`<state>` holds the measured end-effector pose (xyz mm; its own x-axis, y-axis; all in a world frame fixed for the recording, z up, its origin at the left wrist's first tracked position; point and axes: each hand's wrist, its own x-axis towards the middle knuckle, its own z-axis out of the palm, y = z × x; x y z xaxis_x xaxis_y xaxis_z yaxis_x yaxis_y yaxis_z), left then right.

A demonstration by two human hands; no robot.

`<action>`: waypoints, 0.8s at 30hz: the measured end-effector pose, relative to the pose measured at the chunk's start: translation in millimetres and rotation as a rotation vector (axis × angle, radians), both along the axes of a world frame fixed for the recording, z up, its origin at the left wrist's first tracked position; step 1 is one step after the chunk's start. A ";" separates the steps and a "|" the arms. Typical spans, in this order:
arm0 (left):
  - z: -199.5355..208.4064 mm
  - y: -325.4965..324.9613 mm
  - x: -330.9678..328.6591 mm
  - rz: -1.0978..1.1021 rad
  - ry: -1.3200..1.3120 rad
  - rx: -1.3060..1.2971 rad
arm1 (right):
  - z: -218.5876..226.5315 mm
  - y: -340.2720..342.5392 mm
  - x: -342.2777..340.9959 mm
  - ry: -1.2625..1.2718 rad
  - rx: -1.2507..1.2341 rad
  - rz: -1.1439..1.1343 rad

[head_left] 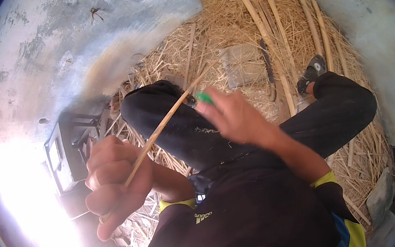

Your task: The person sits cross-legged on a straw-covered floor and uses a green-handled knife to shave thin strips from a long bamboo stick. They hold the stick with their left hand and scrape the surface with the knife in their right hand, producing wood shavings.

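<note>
Clenched around the near end of a thin bamboo strip (168,122), the left hand (116,183) steadies it while the right hand (236,116) grips a green-handled knife (203,98) at its middle. Beyond both grips lie split bamboo slats (276,39) on shavings (224,16); paring looks partway done.

1. A thin pale cane strip (165,125) runs slantwise from lower left to upper right, straight and narrow, its lower end hidden inside a closed fist and its upper end tapering off over the straw.
2. A small knife with a green handle (203,98) meets the strip near its upper part; only the handle and a short dark bit of blade show, blurred.
</note>
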<state>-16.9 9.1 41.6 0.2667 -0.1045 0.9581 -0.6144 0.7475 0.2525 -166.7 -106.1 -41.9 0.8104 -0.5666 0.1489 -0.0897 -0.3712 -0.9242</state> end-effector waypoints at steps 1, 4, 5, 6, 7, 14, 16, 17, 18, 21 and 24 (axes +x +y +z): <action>1.2 -0.1 -0.9 0.007 0.002 0.011 | 8.5 19.2 0.9 -0.124 -0.091 0.005; 2.4 0.6 0.2 -0.022 0.022 0.010 | 10.5 37.5 4.3 -0.001 -0.193 -0.047; 2.6 -1.4 1.1 -0.066 0.040 -0.012 | 3.6 28.7 6.1 0.145 -0.191 -0.075; 2.7 -1.7 1.3 -0.109 0.058 -0.034 | 0.0 24.7 7.0 0.291 -0.188 -0.103; 2.3 1.5 0.6 -0.046 0.065 -0.025 | 5.2 25.4 6.0 0.238 -0.212 -0.069; 4.4 -9.8 -7.2 0.217 0.158 -0.096 | 7.5 31.6 12.9 0.171 -0.291 -0.096; 5.0 -11.0 -8.1 0.350 0.214 -0.098 | -6.6 13.2 19.1 0.209 -0.317 -0.156; 4.2 -10.3 -10.2 0.478 0.214 -0.060 | -9.7 7.5 20.5 0.228 -0.329 -0.193; 3.7 -11.3 -11.5 0.606 0.213 -0.022 | -8.8 16.6 16.3 0.242 -0.242 -0.139; 1.3 -9.3 -15.7 0.451 0.177 -0.027 | 3.7 32.3 16.0 0.033 -0.310 -0.116; 10.3 -17.0 -10.8 0.568 0.260 -0.073 | -20.9 16.7 23.7 0.152 -0.316 -0.171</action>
